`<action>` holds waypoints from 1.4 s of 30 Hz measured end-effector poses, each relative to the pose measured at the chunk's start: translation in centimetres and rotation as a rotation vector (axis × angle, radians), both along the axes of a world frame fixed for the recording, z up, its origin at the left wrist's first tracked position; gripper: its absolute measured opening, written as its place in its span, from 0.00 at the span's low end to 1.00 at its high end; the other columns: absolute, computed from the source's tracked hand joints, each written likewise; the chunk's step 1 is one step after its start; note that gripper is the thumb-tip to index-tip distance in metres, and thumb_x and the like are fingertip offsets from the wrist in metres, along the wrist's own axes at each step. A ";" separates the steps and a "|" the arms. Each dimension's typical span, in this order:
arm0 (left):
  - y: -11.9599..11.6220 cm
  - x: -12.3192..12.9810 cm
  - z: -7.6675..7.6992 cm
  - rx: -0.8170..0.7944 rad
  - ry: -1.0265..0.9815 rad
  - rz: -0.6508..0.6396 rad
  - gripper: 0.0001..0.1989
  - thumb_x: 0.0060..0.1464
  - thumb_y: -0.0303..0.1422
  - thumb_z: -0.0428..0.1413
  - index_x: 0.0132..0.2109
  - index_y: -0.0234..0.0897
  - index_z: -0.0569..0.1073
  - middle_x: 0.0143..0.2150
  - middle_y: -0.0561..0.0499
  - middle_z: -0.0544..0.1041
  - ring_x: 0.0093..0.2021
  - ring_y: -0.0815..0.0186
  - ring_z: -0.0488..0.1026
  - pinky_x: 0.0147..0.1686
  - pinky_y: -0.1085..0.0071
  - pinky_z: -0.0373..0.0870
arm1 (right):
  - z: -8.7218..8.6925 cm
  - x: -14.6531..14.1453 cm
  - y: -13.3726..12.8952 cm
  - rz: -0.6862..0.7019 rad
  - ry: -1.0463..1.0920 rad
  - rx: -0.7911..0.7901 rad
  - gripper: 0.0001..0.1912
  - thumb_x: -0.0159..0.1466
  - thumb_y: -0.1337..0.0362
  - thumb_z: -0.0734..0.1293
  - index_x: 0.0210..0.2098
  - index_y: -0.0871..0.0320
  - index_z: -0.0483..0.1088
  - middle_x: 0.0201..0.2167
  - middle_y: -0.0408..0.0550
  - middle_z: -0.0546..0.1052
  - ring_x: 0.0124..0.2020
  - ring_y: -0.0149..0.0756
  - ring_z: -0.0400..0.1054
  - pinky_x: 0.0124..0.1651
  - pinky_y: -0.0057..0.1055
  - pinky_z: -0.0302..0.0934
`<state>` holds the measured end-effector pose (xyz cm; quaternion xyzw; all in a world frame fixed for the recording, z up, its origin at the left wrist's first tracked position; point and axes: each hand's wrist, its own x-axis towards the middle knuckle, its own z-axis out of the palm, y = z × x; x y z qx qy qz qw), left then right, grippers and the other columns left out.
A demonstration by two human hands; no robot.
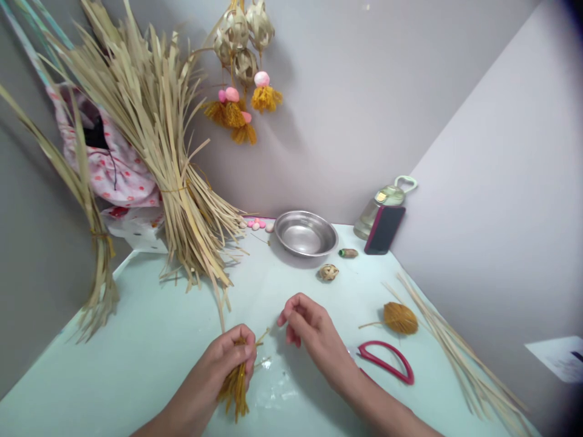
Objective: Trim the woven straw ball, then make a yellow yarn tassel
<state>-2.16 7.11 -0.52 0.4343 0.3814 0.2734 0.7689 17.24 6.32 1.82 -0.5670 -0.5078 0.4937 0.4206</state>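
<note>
My left hand (234,358) is closed around a mustard-yellow yarn tassel (237,391), whose loose strands hang below the fingers. Short yarn ends stick out to the right of my thumb. Just up and to the right, my right hand (307,328) is raised over the table with thumb and fingertips pinched together. Anything between those fingertips is too fine to make out. Beneath my right forearm lie scissors with red handles (387,362), their blades mostly hidden. A ball of the same yellow yarn (401,318) rests further right, its loose end pointing left.
Behind my hands are a woven ball (328,272), a thread spool (348,253), a steel bowl (306,233) and pink beads (255,224). A phone (385,230) leans on a bottle (364,221). Dried strips (177,182) stand left; more strips (460,358) lie right. Tasselled ornaments (234,112) hang above.
</note>
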 end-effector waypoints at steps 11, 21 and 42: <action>-0.2 0.0 -0.3 0.057 0.013 -0.005 0.10 0.61 0.36 0.51 0.32 0.37 0.64 0.24 0.57 0.64 0.25 0.71 0.56 0.27 0.74 0.53 | -0.4 -1.6 -0.8 0.215 0.273 -0.126 0.19 0.59 0.50 0.71 0.30 0.61 0.69 0.22 0.40 0.67 0.21 0.25 0.56 0.26 0.25 0.51; -0.1 0.1 -0.8 0.072 0.029 0.003 0.09 0.60 0.35 0.50 0.32 0.38 0.63 0.24 0.56 0.64 0.24 0.71 0.57 0.26 0.74 0.54 | -0.7 -1.8 -0.8 0.034 0.395 -0.118 0.15 0.58 0.55 0.72 0.28 0.62 0.70 0.22 0.44 0.72 0.23 0.27 0.62 0.28 0.25 0.56; -0.3 0.1 -0.8 0.235 0.194 -0.080 0.13 0.60 0.42 0.50 0.32 0.38 0.63 0.25 0.57 0.60 0.28 0.67 0.56 0.29 0.71 0.55 | -1.2 -2.0 -2.2 0.237 -0.470 0.218 0.05 0.61 0.70 0.64 0.29 0.59 0.70 0.21 0.39 0.67 0.22 0.26 0.56 0.26 0.25 0.47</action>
